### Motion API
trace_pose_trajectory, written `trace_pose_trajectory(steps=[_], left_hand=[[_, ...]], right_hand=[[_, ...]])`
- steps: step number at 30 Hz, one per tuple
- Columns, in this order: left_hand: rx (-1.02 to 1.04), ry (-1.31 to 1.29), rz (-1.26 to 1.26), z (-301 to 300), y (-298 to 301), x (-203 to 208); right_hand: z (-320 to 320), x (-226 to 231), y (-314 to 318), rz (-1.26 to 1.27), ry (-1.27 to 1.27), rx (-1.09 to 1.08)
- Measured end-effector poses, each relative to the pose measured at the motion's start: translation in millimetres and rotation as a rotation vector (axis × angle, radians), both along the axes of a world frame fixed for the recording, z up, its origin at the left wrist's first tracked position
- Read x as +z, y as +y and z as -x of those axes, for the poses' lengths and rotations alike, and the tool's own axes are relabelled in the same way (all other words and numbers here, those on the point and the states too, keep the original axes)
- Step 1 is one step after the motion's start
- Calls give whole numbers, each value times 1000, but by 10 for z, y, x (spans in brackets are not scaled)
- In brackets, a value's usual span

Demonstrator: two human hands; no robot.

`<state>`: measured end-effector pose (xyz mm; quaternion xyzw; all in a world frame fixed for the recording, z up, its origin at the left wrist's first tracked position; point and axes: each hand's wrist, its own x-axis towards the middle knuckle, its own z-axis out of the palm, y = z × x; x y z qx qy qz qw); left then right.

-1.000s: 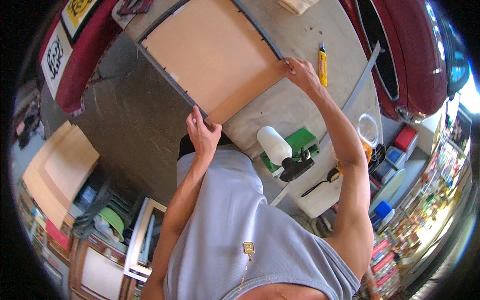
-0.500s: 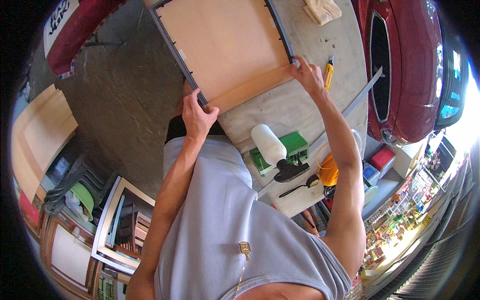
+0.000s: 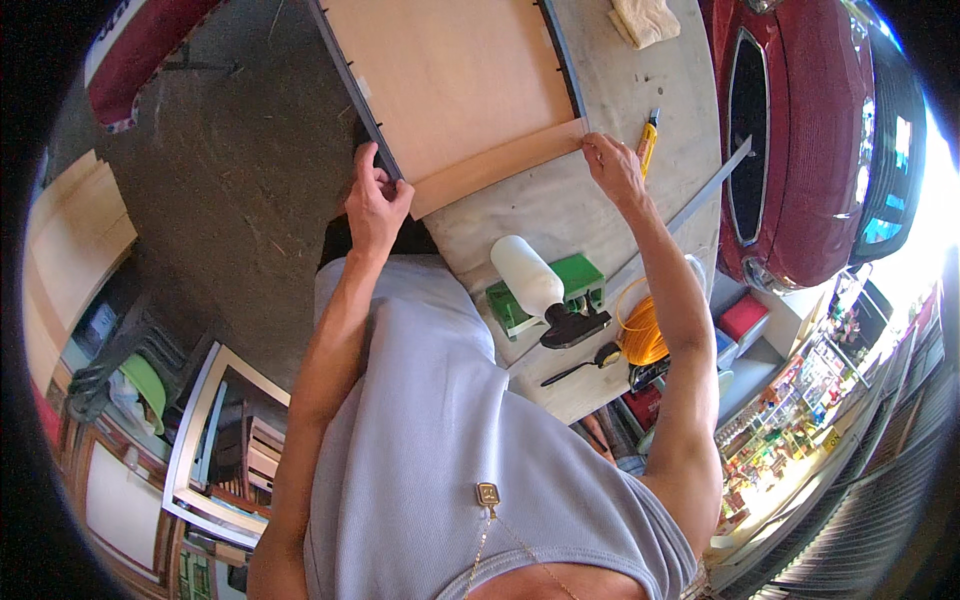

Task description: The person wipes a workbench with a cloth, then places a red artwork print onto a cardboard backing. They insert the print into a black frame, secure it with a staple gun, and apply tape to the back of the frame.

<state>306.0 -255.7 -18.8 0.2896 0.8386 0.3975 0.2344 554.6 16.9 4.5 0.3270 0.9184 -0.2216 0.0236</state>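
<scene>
A dark-edged picture frame (image 3: pixel 357 98) lies back side up on the worktable, with a light brown backing board (image 3: pixel 450 85) inside it. Along its near end runs a tan strip (image 3: pixel 500 165), which sticks out past the frame's dark sides. My left hand (image 3: pixel 376 208) is closed at the near left corner, its bent fingers against the dark side and its thumb by the strip's end. At the near right corner, my right hand (image 3: pixel 615 168) has its fingertips pinched together on the strip's right end. A yellow utility knife (image 3: pixel 649 145) lies just right of that hand.
Nearer on the table (image 3: pixel 470 245) are a white bottle with a black top (image 3: pixel 525 275), a green tool (image 3: pixel 575 275), an orange cord coil (image 3: pixel 642 335) and a metal ruler (image 3: pixel 710 185). A folded cloth (image 3: pixel 645 20) lies at the far edge. A red car (image 3: pixel 810 150) stands right.
My right fingertips have shifted from the frame's side to the strip's end. The fingers of my left hand have bent and lifted a little at the corner. The whole view has shifted slightly.
</scene>
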Motion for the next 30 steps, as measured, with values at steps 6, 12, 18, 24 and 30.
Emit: trace_pose_trajectory(steps=[6, 12, 18, 24, 30], left_hand=[[-66, 12, -114, 44, -212, -113], [-56, -54, -108, 59, -216, -129], [-26, -38, -132, 28, -239, -182], [-39, -70, -85, 46, -220, -79], [-56, -81, -91, 42, -247, -131]], right_hand=[[60, -8, -69, 37, -175, -50], [247, -30, -365, 144, -132, 92], [869, 154, -1013, 298, -309, 301], [1338, 305, -1510, 370, -229, 500], [1538, 348, -1670, 443, -322, 530]])
